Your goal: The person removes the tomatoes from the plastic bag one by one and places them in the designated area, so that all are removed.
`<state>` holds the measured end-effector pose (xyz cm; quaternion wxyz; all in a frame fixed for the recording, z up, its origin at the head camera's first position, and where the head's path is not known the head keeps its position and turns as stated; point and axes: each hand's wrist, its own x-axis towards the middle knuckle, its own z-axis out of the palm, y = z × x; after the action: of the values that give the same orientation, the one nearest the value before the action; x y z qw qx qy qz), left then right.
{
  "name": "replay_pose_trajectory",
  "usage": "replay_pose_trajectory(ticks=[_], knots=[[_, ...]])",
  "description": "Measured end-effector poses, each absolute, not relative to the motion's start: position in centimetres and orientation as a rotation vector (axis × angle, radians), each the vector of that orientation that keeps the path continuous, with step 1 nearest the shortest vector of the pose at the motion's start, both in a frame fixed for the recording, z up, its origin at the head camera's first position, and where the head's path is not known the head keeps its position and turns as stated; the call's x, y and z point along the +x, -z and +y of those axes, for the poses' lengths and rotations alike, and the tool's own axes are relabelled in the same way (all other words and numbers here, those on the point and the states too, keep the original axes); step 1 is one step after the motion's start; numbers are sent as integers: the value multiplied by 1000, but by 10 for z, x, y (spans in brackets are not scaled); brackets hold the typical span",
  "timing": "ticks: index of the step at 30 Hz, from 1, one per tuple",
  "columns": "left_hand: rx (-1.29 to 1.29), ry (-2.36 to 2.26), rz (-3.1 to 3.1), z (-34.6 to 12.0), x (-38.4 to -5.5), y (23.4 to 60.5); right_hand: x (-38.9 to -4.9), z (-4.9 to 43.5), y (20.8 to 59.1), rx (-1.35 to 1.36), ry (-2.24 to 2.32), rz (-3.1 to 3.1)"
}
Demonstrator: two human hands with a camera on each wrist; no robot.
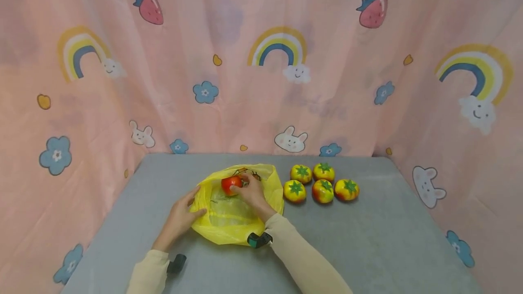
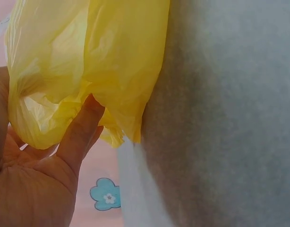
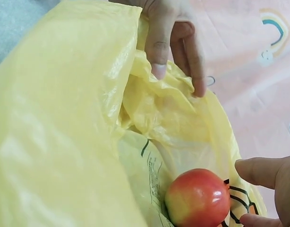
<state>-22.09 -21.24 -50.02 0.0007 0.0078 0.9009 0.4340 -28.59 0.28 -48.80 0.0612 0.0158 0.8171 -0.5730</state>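
Note:
A yellow plastic bag (image 1: 220, 232) lies on the table with its mouth spread wide. My left hand (image 1: 181, 217) holds its left rim between thumb and fingers; the left wrist view shows the bag's film (image 2: 121, 56) against this hand (image 2: 41, 184). Inside the bag is a shiny red tomato-like fruit (image 3: 198, 198) with a yellowish patch. My right hand (image 1: 253, 192) reaches into the bag beside this fruit (image 1: 230, 185). In the right wrist view, its thumb and finger are spread, with a gap between the right hand (image 3: 282, 189) and the fruit.
Several yellow-and-red fruits (image 1: 323, 191) with green leafy tops sit in two rows just right of the bag. The grey table (image 1: 392, 239) meets a pink patterned curtain (image 1: 327, 90) at the back and sides.

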Motion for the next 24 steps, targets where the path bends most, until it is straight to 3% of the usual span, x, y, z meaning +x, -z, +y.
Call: replay_pose_trajectory(ticks=[24], knots=[[0, -1386, 2798, -209, -223, 503, -290, 1, 503, 91, 1734, 2472]])
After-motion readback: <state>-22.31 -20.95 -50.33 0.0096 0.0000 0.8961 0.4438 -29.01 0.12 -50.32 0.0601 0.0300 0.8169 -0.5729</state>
